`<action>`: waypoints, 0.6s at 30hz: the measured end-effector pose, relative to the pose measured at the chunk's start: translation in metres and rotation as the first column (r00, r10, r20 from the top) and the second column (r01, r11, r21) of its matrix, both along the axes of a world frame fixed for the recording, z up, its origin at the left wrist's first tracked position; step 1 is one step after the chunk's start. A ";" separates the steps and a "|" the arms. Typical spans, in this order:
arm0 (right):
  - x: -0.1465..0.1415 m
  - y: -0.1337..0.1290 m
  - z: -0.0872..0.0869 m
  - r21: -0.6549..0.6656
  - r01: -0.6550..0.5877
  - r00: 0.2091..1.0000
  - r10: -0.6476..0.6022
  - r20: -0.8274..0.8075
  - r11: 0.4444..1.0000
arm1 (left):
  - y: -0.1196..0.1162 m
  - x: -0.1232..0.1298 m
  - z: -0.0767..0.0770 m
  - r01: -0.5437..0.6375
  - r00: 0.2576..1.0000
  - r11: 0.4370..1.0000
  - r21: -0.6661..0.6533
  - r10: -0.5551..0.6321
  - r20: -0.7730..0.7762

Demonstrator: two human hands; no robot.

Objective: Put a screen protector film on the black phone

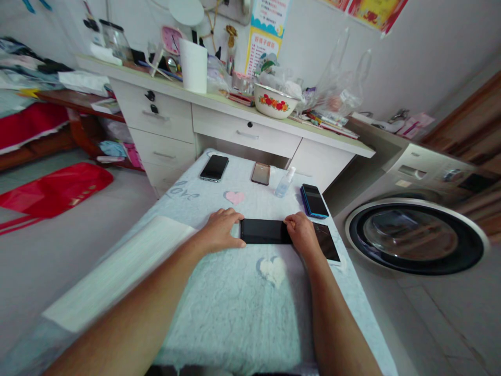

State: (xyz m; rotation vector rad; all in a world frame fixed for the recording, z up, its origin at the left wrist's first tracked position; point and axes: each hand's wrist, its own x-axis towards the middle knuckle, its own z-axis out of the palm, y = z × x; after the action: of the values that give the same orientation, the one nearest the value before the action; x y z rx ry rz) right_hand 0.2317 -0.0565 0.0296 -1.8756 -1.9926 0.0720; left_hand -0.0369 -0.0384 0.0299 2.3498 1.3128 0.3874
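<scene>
A black smartphone (263, 231) lies lengthwise across the cloth-covered table, its dark screen facing up. My left hand (222, 230) holds its left end, thumb at the near corner and fingers at the far one. At the right end, my right hand (301, 233) is closed, its curled fingers pressed on the phone's edge. Partly under my right wrist is a white-edged tablet or large phone (327, 243). Beyond the hands are a blue-edged phone (314, 201), a clear spray bottle (285, 183), a brownish phone case (261, 174) and another dark phone (214, 168).
A long pale sheet (121, 271) lies along the table's left side. Behind stands a white desk (156, 115) bearing a flowered enamel bowl (276, 102), a paper roll (193, 68) and clutter. A washing machine (415, 235) stands at the right; a red bag (58, 188) lies on the floor.
</scene>
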 end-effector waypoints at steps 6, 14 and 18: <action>0.000 0.000 0.003 -0.003 -0.007 1.000 0.007 0.005 1.000 | -0.001 0.000 0.003 -0.001 1.000 1.000 -0.010 0.001 -0.001; 0.007 -0.013 0.018 -0.155 -0.040 0.999 0.045 0.027 0.987 | 0.000 0.000 0.001 0.002 1.000 1.000 0.006 -0.002 0.010; 0.009 -0.022 0.025 -0.218 -0.069 0.997 0.073 0.010 0.973 | 0.001 0.000 -0.001 0.004 1.000 1.000 0.007 -0.004 0.012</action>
State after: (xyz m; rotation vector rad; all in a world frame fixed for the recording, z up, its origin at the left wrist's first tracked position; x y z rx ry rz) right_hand 0.2410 -0.0784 0.0546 -1.9407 -2.1385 0.3066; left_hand -0.0374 -0.0378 0.0290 2.3522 1.3032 0.4050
